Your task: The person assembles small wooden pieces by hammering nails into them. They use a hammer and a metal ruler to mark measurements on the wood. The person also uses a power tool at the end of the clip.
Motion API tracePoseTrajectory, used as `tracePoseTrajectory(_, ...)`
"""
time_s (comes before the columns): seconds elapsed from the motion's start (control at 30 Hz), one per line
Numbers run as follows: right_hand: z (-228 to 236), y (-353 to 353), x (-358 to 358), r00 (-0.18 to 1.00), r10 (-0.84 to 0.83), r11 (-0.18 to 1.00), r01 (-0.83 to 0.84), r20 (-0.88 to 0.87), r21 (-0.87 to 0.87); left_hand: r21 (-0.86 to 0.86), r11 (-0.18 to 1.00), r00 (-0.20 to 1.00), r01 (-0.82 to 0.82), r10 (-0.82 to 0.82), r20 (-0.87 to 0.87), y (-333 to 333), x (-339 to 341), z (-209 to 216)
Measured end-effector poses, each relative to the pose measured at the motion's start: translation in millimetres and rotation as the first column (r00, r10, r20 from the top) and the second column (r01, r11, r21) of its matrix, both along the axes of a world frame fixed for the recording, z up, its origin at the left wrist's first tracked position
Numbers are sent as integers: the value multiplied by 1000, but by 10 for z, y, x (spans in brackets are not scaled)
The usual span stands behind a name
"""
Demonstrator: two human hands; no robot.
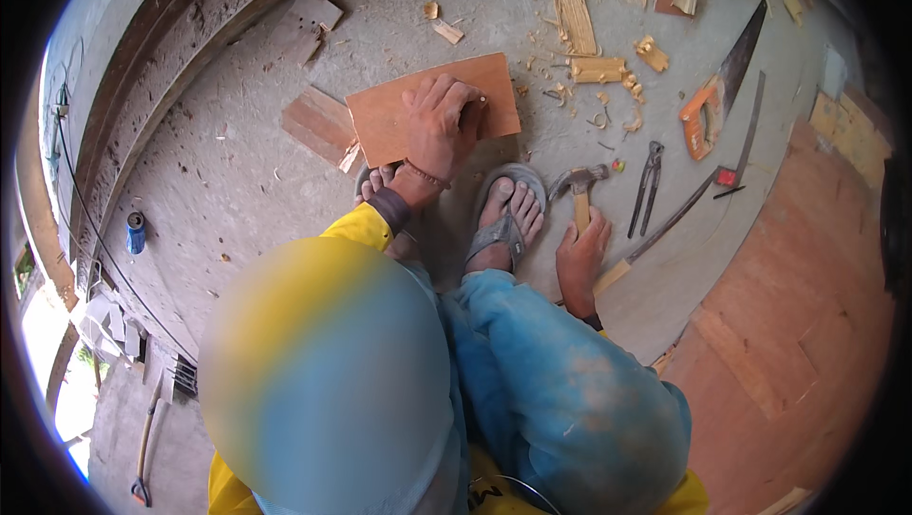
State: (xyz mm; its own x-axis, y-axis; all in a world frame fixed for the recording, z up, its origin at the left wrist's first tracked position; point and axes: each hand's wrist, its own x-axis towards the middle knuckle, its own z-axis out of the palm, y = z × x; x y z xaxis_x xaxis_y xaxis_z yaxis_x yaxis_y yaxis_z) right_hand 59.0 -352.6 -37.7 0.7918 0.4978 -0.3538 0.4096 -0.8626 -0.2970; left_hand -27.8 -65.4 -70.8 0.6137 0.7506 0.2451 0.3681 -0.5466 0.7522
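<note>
A thin reddish-brown wooden board (380,125) lies in front of my feet, overlapping a smaller wood piece (321,123). My left hand (442,125) rests on the board with its fingers curled in a pinch. A tiny pale spot shows at the fingertips near the board's right part; what it is stays too small to tell. Low beside my right foot, my right hand (581,254) is wrapped round the wooden handle of a claw hammer (581,181). The hammer's metal head points away from me, close to my sandal (518,220).
Right of the hammer lie pincers (650,187), a handsaw with an orange handle (703,118) and a long dark strip (674,220). Wood shavings (575,21) litter the far floor. A plywood sheet (779,325) covers the right side. A blue can (136,232) stands left.
</note>
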Motion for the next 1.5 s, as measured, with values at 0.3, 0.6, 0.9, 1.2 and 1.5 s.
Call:
tracePoseTrajectory(0.3, 340, 291, 145, 988, 140, 930, -109, -63, 351, 32, 999, 999, 22, -21, -40, 22, -1, 22)
tracePoseTrajectory(0.6, 601, 1246, 200, 912, 408, 806, -379, 37, 454, 64, 998, 999, 6, -3, -43, 23, -7, 32)
tracePoseTrajectory(0.9, 567, 1307, 179, 918, 391, 834, -328, -57, 444, 42, 999, 1000, 4, -3, -1, 7, -4, 2)
tracePoseTrajectory(1.2, 507, 1315, 160, 906, 420, 781, -385, 42, 491, 37, 999, 1000, 14, -14, -7, 8, -9, 5)
tracePoseTrajectory(1.5, 503, 1289, 196, 930, 363, 848, -303, -59, 434, 19, 1000, 1000, 8, -8, -28, 2, 8, -12)
